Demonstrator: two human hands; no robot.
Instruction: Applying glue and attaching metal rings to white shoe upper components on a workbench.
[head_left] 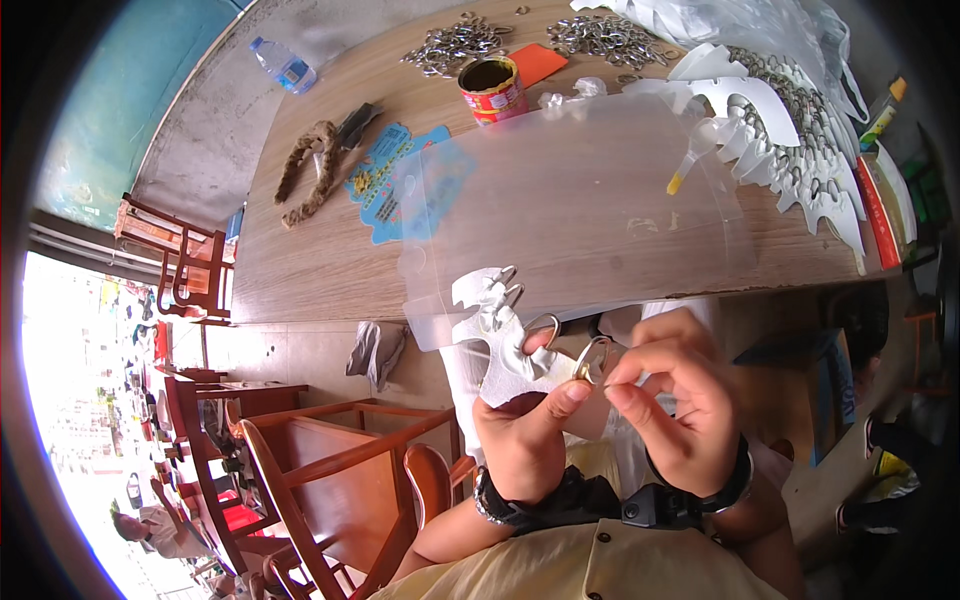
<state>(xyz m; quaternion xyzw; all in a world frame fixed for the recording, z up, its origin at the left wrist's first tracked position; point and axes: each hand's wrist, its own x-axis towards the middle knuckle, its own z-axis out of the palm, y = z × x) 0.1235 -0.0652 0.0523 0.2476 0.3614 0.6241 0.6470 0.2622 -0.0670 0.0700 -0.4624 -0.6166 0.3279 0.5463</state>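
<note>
My left hand (525,445) grips a white scalloped strip (500,345) that looks like soft sheet material, its thumb pressed near the right end. Several silvery metal rings (545,328) are fixed along the strip. At the thumb tip stands another metal ring (592,355). My right hand (680,405) is closed in a pinch at this ring, thumb and forefinger together; its upper fingers are slightly blurred. The strip hangs over my lap, just in front of the table's near edge. Any small part between the right fingertips is too small to make out.
A translucent sheet (570,210) covers the near part of the wooden table (330,265). Farther back are an open tin (492,88), piles of metal rings (455,45) and a plastic bottle (283,66). Ringed white strips (800,170) lie at right. Wooden chairs (340,480) stand left.
</note>
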